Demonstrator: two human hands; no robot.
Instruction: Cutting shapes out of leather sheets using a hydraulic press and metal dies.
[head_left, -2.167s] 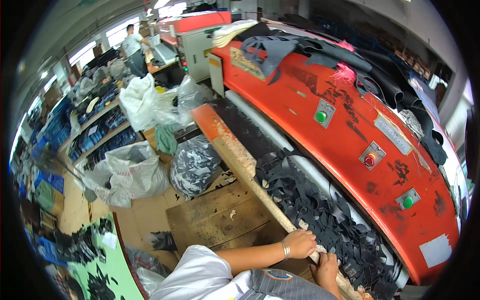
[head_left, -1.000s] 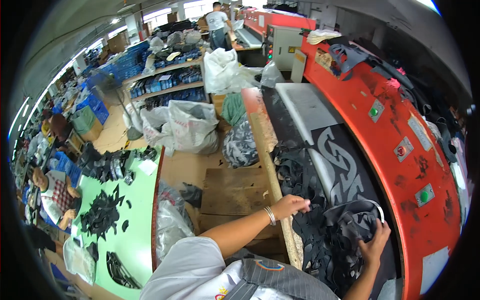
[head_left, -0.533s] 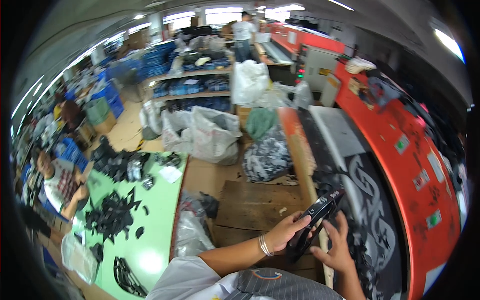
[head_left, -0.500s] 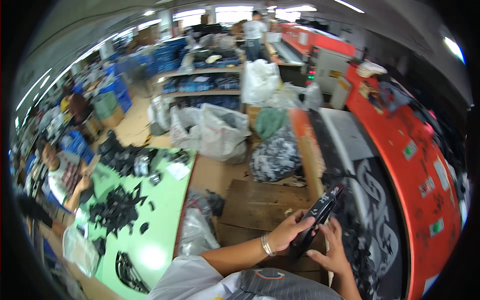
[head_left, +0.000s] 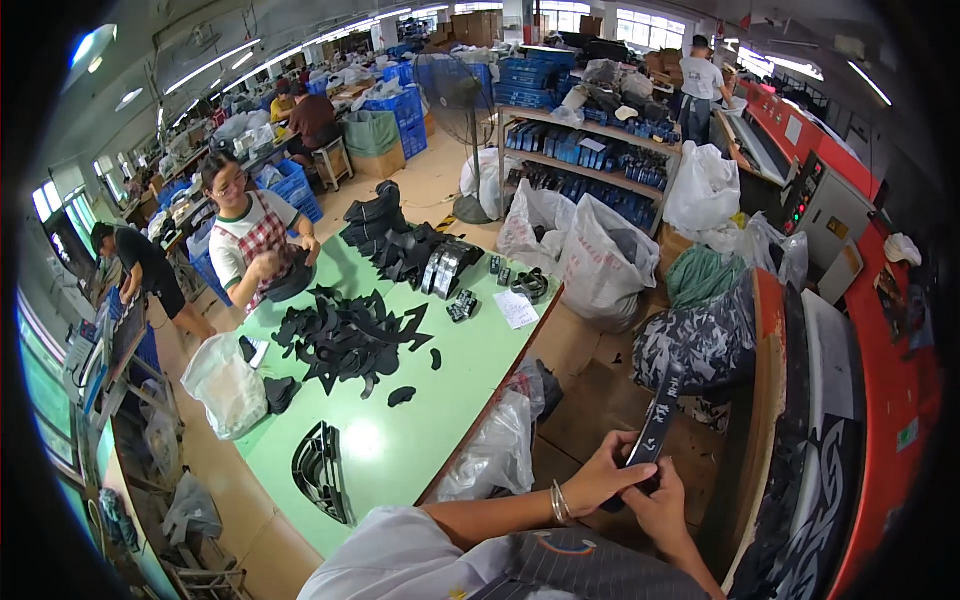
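Note:
Both my hands grip a long, narrow black cutting die [head_left: 655, 410] with white markings on its side. It stands tilted, its far end pointing away from me. My left hand [head_left: 608, 476], with bracelets at the wrist, closes around the lower part from the left. On the right side, my right hand [head_left: 662, 505] has its fingers wrapped at the same lower end. Part of that end is hidden behind the fingers.
Left of me a green table [head_left: 410, 450] bears a heap of black cut pieces [head_left: 345, 335] and a curved black die [head_left: 322, 472]. A co-worker [head_left: 255, 225] handles dark pieces across it. A red machine [head_left: 880, 400] stands at right; white sacks [head_left: 605, 260] stand ahead.
The view has swung left, away from the red machine and toward the green table. My right hand, formerly spread beside the die, now closes on its lower end.

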